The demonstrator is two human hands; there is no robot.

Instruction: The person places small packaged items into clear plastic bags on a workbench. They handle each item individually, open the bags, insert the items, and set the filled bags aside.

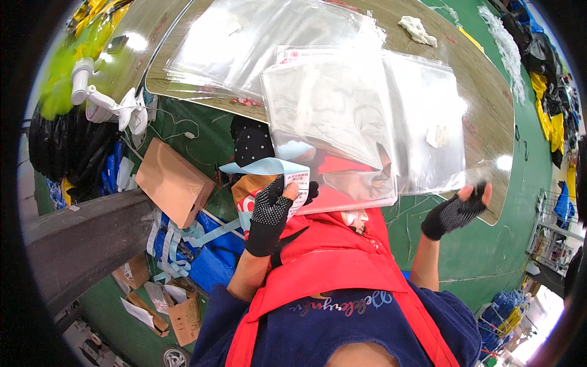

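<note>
My left hand [271, 214], in a black dotted glove with bare fingertips, is closed on a strip of labels. White printed labels [298, 183] show at its fingers, and the light blue backing [264, 166] curls off to the left. A stack of clear plastic bags [330, 104] lies in front of me, its near end hanging over the table edge above my red apron [342, 269]. On the right, a second pile of clear bags [426, 122] has a small white label [436, 136] on it. My right hand [455, 213], gloved alike, is raised by that pile's near corner, fingers apart, with nothing visible in them.
More clear bags [244, 43] cover the far left of the table [483, 134]. A crumpled white scrap [417, 30] lies at the back. Left of me stand a white desk lamp [82, 79], a cardboard box [174, 180] and a dark beam [92, 238]. Light blue strips [174, 251] hang below.
</note>
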